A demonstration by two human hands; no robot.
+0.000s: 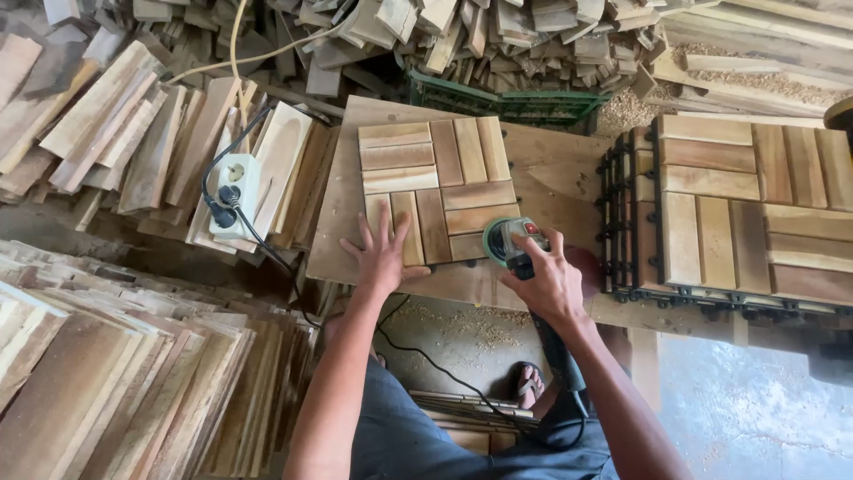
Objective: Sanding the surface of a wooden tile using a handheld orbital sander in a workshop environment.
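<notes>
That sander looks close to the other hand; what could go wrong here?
The left hand lies flat on the wooden tile beside the sander in the right hand; a slip could graze fingers. The black cord trails past the sandalled foot and might snag. The tile may shift on the board.

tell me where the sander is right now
In the head view, the sander sits centre frame under the right hand, on the wooden tile's lower right corner.

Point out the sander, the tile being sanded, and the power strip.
sander [508,242], head view, on its green round body
wooden tile [437,164], head view, on a slat near its middle
power strip [235,182], head view, on its white casing
</notes>
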